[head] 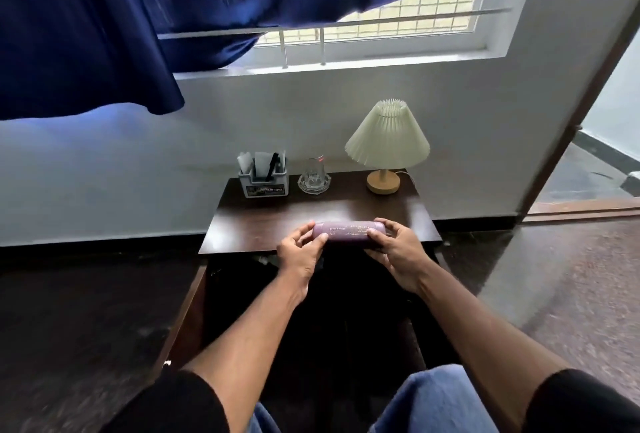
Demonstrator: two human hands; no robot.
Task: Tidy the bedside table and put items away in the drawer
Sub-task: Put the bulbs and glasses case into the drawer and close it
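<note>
Below the window, my dark table point(263, 221) keeps a lamp point(387, 145), glass point(314, 176) and organizer point(263, 178) at the back. I hold the purple case point(348, 232) above its front edge, left hand point(300, 256) and right hand point(398, 252) pinching opposite ends, probably to steady it before stowing; the drawer below looks dark.

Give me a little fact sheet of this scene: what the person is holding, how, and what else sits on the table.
held item: purple case, closed, lying crosswise
left hand: grips the case's left end
right hand: grips the case's right end
surface: dark bedside table
back row, left to right: white organizer with a pen, glass, lamp
drawer: open below the tabletop, too dark to see inside
</note>
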